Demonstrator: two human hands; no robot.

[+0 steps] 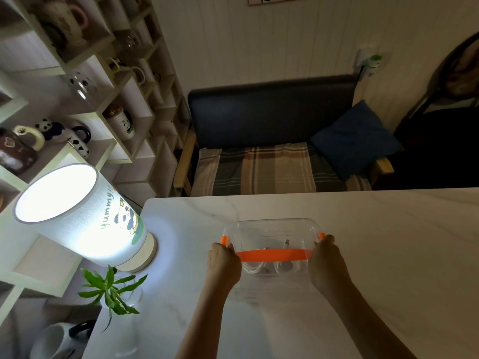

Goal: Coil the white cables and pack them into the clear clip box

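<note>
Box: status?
Both hands, left and right, grip box ends. Cables inside, lid on. Table around it clear; lamp well left.

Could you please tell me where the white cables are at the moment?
In the head view, the white cables lie coiled inside the clear clip box on the marble table, between the left hand and right hand.

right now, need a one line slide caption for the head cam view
Both hands, left hand and right hand, grip the ends of the clear clip box holding coiled white cables on the marble table.
</note>
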